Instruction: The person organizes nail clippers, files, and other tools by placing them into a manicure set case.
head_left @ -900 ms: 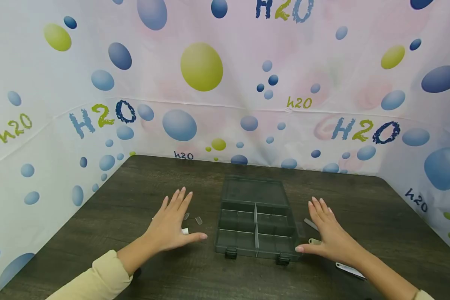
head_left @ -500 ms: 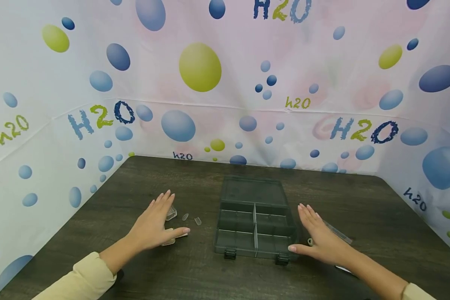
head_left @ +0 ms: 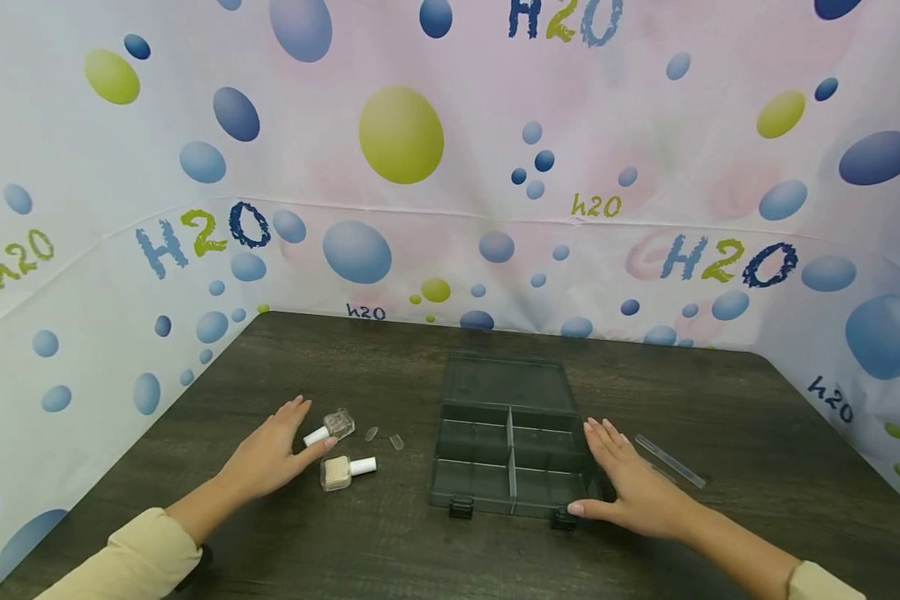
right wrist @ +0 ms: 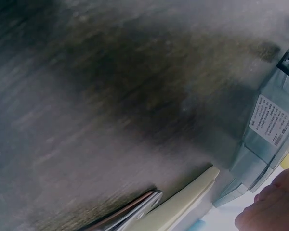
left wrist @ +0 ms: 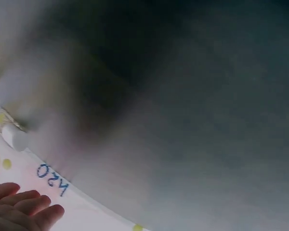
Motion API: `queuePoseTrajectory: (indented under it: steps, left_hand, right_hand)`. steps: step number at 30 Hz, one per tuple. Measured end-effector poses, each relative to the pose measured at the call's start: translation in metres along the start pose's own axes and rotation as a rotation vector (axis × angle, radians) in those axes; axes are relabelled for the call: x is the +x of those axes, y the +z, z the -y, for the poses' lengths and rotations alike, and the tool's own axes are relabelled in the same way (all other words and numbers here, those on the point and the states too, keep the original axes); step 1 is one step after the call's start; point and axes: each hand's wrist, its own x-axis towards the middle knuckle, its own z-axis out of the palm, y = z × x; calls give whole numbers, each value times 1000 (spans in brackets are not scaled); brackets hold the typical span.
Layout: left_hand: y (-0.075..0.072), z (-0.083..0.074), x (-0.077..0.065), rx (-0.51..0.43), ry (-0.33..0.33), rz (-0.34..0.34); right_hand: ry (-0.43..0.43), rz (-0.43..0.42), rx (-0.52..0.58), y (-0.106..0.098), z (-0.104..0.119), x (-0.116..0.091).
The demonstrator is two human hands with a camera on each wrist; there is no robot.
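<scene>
My left hand (head_left: 266, 450) is spread with straight fingers at the left, its thumb overlapping a clear nail polish bottle (head_left: 340, 423) with a white cap. Just in front lies a second nail polish bottle (head_left: 336, 472), beige with a white cap. My right hand (head_left: 633, 487), fingers extended, is at the right side of a dark see-through plastic organizer box (head_left: 506, 382); its thumb overlaps the front latch. The box lid is folded back, and its divided compartments show. Beside the right hand, its wrist view shows a metal nail clipper (right wrist: 135, 214) and a cream-coloured long tool (right wrist: 188, 197).
Two small clear nail-shaped pieces (head_left: 397, 442) lie between the bottles and the box. A clear flat strip (head_left: 670, 460) lies beyond the right hand. A printed curtain (head_left: 450, 217) rises behind and beside the dark wooden table (head_left: 390, 550).
My left hand has moved left and down, uncovering the two nail polish bottles. My right hand has shifted left toward the box, uncovering the clear strip.
</scene>
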Motion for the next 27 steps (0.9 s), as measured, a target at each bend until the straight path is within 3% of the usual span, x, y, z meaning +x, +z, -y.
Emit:
queuePoseTrajectory:
  steps: [7,27]
  left_hand:
    - [2,7,-1,-16,-40,35]
    - [5,13,2,-11,11,8]
  right_hand:
    - [0,11,-28,-1,0,0]
    - [24,103,-19,-10,5,3]
